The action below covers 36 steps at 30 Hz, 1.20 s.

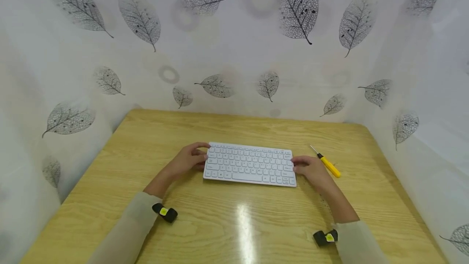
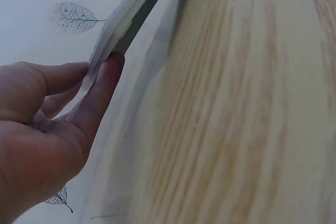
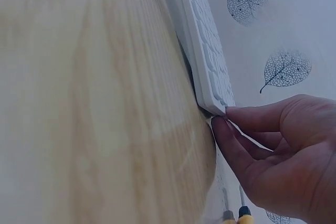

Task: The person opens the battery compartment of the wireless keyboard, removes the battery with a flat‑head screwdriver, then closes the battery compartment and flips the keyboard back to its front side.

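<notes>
A white keyboard point(image 1: 249, 164) with white keys lies across the middle of the head view, its long space-bar side towards me. My left hand point(image 1: 187, 159) holds its left end. In the left wrist view, the fingers point(image 2: 100, 85) pinch the keyboard's edge point(image 2: 118, 27) from both faces, and that end is up off the wood. My right hand point(image 1: 311, 170) grips the opposite short end. In the right wrist view, its fingertips point(image 3: 223, 127) pinch the keyboard's corner point(image 3: 212, 98), close over the tabletop.
A screwdriver point(image 1: 331, 166) with a yellow and black handle lies on the wooden table point(image 1: 205, 223), just right of my right hand. White curtains point(image 1: 234, 52) printed with dark leaves hang behind the table and along both sides.
</notes>
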Available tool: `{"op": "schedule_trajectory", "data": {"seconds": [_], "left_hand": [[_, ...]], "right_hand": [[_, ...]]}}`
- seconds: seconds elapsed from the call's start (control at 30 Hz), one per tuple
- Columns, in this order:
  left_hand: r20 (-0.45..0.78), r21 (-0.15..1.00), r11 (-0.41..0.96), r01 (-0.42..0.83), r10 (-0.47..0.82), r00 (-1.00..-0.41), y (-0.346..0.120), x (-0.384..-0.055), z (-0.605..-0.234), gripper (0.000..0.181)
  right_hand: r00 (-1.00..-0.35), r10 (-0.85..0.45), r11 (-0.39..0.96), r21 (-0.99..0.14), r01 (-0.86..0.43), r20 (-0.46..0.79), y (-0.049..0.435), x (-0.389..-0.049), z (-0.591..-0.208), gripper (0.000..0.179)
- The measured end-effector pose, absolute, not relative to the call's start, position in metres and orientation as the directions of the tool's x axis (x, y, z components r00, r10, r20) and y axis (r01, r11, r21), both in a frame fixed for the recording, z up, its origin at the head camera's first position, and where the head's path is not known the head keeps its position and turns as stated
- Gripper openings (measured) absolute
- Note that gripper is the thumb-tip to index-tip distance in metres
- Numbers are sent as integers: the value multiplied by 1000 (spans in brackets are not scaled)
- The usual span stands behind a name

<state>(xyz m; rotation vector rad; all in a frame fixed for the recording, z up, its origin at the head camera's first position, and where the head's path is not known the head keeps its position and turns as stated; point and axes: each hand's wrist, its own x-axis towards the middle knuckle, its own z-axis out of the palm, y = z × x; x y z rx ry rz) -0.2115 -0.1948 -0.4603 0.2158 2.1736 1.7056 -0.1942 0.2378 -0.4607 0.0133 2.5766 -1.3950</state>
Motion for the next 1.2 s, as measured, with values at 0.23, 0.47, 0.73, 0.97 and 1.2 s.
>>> {"op": "schedule_trajectory", "data": {"seconds": [0.23, 0.47, 0.73, 0.97, 1.2], "left_hand": [[-153, 975, 205, -87, 331, -931, -192, -211, -456, 47], [-131, 980, 184, -76, 312, -941, -191, -213, -455, 48], [-102, 986, 161, -50, 337, -936, -189, -217, -447, 46], [-94, 989, 136, -51, 335, -938, -186, -219, -439, 50], [-72, 993, 117, -34, 336, -939, -182, -221, -431, 48]], "right_hand": [[-974, -99, 547, -829, 116, -202, 239, -191, -461, 33], [-973, -103, 545, -830, 118, -207, 239, -190, -463, 32], [-973, -108, 546, -830, 112, -203, 241, -192, -463, 32], [-975, -117, 539, -837, 99, -191, 240, -191, -461, 33], [-974, -120, 540, -836, 96, -190, 240, -192, -460, 32]]}}
